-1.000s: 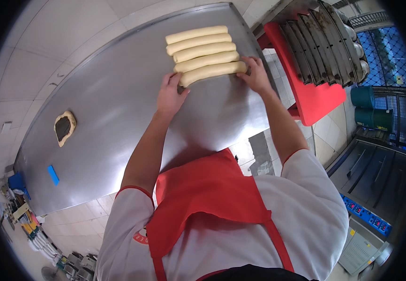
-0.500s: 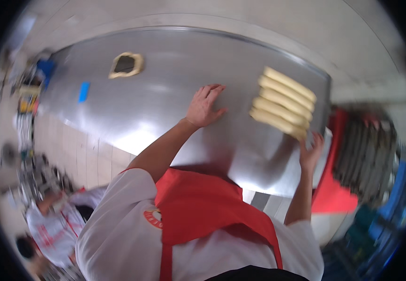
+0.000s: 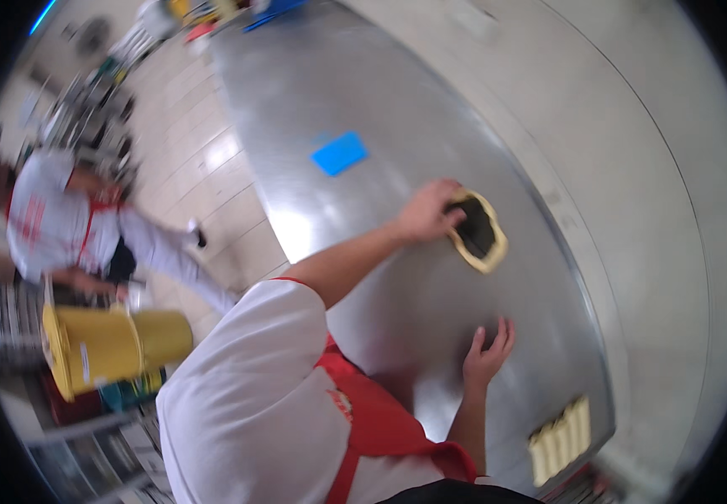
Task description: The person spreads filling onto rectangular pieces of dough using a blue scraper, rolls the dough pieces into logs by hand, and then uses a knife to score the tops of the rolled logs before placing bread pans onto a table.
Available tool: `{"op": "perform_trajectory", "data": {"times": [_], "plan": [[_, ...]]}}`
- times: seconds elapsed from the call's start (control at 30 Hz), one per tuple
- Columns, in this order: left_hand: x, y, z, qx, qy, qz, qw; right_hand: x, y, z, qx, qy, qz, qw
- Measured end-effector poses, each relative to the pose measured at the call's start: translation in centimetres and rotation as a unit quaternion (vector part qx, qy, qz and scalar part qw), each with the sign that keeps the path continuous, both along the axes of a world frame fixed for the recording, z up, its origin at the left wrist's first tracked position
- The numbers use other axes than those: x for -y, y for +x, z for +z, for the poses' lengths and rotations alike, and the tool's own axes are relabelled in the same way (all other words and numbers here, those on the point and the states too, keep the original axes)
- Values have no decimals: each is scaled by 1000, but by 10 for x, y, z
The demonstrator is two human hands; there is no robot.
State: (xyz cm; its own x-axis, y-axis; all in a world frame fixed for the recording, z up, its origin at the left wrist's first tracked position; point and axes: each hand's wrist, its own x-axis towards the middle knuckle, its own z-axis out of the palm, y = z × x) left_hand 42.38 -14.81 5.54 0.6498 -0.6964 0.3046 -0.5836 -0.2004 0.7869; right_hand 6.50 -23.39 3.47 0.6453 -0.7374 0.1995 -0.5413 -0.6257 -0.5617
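Note:
A flat piece of pale dough (image 3: 491,260) lies on the steel table, its middle covered by a dark, nearly black sheet of filling (image 3: 474,227). My left hand (image 3: 431,212) is at the dough's left edge, thumb over the dark filling and fingers closed about the rim; motion blurs it a little. Lower down, my right hand (image 3: 486,359) hovers over the table with its fingers apart, holding nothing. Several pale dough rolls (image 3: 561,441) lie side by side near the table's lower right end.
The long steel table (image 3: 363,92) bears a flat blue piece (image 3: 340,154), perhaps a scraper. A wall runs along its right side. At the left, a co-worker in white (image 3: 53,210) is beside a yellow bin (image 3: 120,344) on the tiled floor.
My view has turned left along the table. My left hand has reached the dough with the dark filling, and my right hand has left the dough rolls.

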Motion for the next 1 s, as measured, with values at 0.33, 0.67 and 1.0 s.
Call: {"op": "perform_trajectory", "data": {"times": [0.33, 0.67, 1.0], "plan": [[-227, -33, -29, 28, 62, -19, 998, -22, 42, -28, -140, -91, -5, 986], [-261, -43, 103, -166, -12, -120, 979, -28, 35, -36, -123, -114, -38, 985], [-330, -162, 320, -293, -323, -523, 732, -25, 21, -38, -101, -83, -22, 991]]}}
